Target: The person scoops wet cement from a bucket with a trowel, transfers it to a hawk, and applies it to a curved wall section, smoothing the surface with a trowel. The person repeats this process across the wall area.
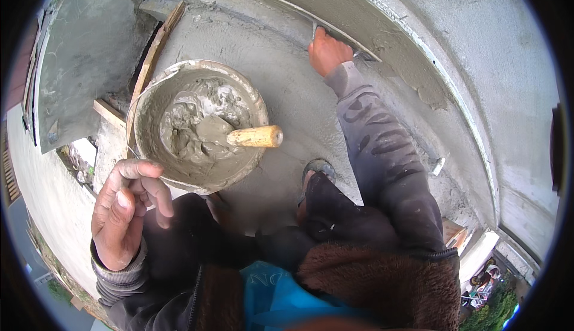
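Note:
My right hand (330, 51) is closed around the handle of a long, thin plastering trowel (320, 25), whose blade lies against the wet grey mortar (382, 23) on the wall. My left hand (133, 208) is raised beside the bucket with fingers curled and apart, holding nothing that I can see. In front of me stands a round bucket (259, 107) with mortar (200, 119) inside. A pointing trowel with a wooden handle (256, 137) rests in it, its blade partly sunk in the mortar and its handle over the rim.
Wooden boards (156, 53) lean left of the bucket, next to a grey plastered slab (89, 56). A pale edging strip (445, 80) runs along the wall on the right. My sandalled foot (318, 168) is on the grey floor. A small white piece (438, 166) lies by the wall base.

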Demonstrator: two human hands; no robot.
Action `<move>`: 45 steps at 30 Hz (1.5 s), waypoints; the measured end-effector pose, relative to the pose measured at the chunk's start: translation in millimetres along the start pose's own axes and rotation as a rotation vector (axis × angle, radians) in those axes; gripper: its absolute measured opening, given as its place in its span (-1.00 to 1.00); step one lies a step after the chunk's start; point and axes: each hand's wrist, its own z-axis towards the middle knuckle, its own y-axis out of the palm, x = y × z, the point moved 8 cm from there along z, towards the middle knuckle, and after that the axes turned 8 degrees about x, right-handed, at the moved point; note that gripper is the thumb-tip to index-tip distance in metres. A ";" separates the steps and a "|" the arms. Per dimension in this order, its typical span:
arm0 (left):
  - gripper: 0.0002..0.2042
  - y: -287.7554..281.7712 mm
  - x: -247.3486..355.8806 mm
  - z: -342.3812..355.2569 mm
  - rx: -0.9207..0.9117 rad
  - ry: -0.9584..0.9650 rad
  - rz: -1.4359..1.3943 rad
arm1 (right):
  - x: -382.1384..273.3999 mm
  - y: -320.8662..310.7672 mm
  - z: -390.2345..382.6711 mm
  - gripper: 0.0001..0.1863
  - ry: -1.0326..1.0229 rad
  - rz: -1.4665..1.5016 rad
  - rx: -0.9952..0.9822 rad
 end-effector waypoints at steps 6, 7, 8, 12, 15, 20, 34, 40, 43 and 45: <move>-0.47 -2.5 1.8 -3.1 -0.064 -0.039 -0.038 | -53.0 -48.6 24.3 -0.68 -0.010 0.141 0.205; -0.48 -2.4 1.5 -1.7 -0.072 -0.032 -0.043 | -54.6 -59.7 20.8 -0.67 -0.012 0.173 0.271; -0.48 -1.7 0.9 0.1 -0.082 -0.024 -0.047 | -53.7 -71.6 15.8 -0.66 -0.022 0.256 0.356; -0.48 0.8 0.1 7.0 -0.070 -0.016 -0.033 | -18.3 -112.9 -22.3 -0.61 -0.015 0.522 0.642; -0.48 -5.2 -2.5 5.8 -0.028 0.014 -0.042 | 30.6 -128.0 -75.1 -0.57 0.010 0.464 0.744; -0.49 -17.7 -2.3 -6.6 0.079 0.051 -0.043 | 110.0 -89.5 -153.6 -0.51 -0.122 -0.175 0.469; -0.48 24.2 -2.6 15.2 -0.008 0.069 0.037 | 89.7 -72.4 -86.6 -0.65 0.079 0.119 0.346; -0.48 28.4 -7.4 21.2 0.018 0.038 0.023 | 137.1 -144.6 -156.3 -0.61 0.200 0.365 0.609; -0.49 28.9 -4.7 18.3 0.015 0.045 0.034 | 159.4 -155.7 -196.3 -0.66 -0.043 0.103 0.796; -0.50 28.5 -5.1 18.4 0.039 0.050 0.033 | 180.0 -116.8 -204.0 -0.70 -0.038 -0.044 0.552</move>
